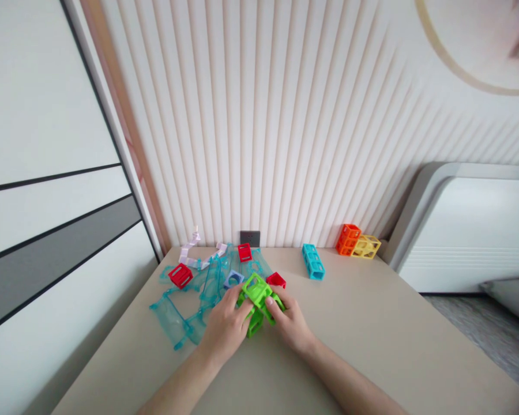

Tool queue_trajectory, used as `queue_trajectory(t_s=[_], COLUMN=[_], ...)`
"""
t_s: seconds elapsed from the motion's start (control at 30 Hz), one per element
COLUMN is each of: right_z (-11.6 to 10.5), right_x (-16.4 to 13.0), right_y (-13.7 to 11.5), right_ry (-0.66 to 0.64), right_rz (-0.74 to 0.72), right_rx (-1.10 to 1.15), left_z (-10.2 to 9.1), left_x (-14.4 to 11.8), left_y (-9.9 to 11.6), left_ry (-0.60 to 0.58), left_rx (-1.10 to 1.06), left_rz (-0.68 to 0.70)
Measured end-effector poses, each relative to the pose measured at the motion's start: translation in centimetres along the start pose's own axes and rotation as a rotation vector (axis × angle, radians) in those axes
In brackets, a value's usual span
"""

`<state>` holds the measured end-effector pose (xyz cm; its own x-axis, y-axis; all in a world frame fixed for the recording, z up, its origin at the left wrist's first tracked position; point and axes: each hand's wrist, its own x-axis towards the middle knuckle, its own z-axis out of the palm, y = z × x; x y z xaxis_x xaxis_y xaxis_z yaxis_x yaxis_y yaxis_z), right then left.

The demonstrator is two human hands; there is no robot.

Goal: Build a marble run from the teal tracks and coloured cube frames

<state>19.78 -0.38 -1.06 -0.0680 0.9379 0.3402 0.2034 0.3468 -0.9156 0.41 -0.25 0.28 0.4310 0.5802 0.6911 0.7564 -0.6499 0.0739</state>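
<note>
Both hands meet on the bright green open-frame plastic cube cluster point(258, 304) on the beige surface point(372, 340); left hand point(225, 331) cups its left side, right hand point(290, 324) pinches its right; the cluster sits squarely between them.

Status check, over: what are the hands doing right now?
Left hand and right hand both grip the green blocks on the table. Clear track pieces and a red block lie close by. Nothing blocking.
</note>
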Motion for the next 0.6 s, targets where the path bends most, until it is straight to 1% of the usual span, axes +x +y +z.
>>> queue_trajectory(t_s=[0.07,0.17,0.27,0.37,0.43,0.47,0.5,0.6], right_z=[0.1,0.2,0.3,0.3,0.3,0.3,0.3,0.2], right_x=[-0.2,-0.4,-0.4,-0.3,-0.3,-0.3,-0.2,-0.3], right_y=[-0.1,-0.2,-0.2,0.1,0.3,0.3,0.3,0.3], right_ry=[0.007,0.007,0.025,0.059,0.058,0.055,0.053,0.056], right_rz=[-0.019,0.008,0.034,0.052,0.085,0.095,0.095,0.092], right_rx=[-0.012,-0.009,-0.018,-0.007,0.013,0.019,0.019,0.027], left_z=[0.1,0.1,-0.3,-1.1,-1.8,-2.1,-2.3,-2.7], left_x=[0.0,-0.1,0.1,0.6,1.0,1.2,1.4,1.5], left_y=[-0.1,-0.2,-0.6,-1.8,-3.1,-3.8,-4.6,-6.5], left_ry=[0.018,0.055,0.128,0.246,0.291,0.282,0.247,0.091], left_rx=[-0.011,-0.062,-0.134,-0.157,-0.091,-0.03,0.039,0.222], left_rz=[-0.031,-0.11,-0.205,-0.28,-0.339,-0.378,-0.42,-0.535])
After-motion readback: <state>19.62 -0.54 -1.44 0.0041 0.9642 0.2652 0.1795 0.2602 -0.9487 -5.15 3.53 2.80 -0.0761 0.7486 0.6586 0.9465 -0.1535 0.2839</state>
